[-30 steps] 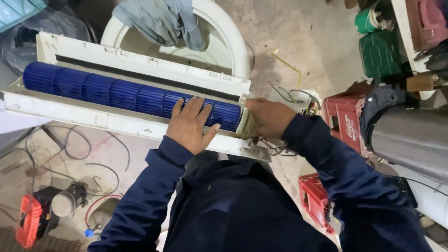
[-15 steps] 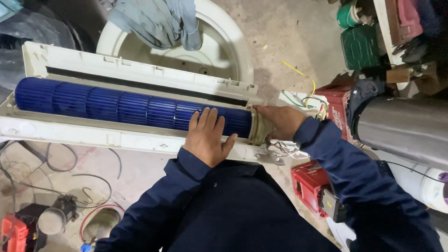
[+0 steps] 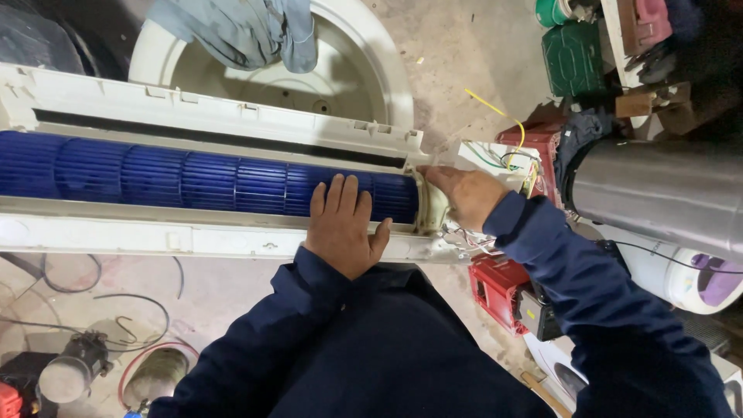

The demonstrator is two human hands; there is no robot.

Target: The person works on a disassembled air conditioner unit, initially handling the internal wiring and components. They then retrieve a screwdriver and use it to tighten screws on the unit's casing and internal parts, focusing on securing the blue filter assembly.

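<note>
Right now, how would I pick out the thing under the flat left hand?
Find the long white plastic housing lying across the floor. In its trough sits a blue ribbed cylinder, the blower wheel, with the left hand flat on its right end. It is the only deep-blue, finely slatted part among white casing.

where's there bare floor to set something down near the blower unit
Bare concrete lies between the white tub and the green container. Crowded elsewhere: cables below the white housing, red boxes by the right hand, left hand on the blue blower wheel.
</note>
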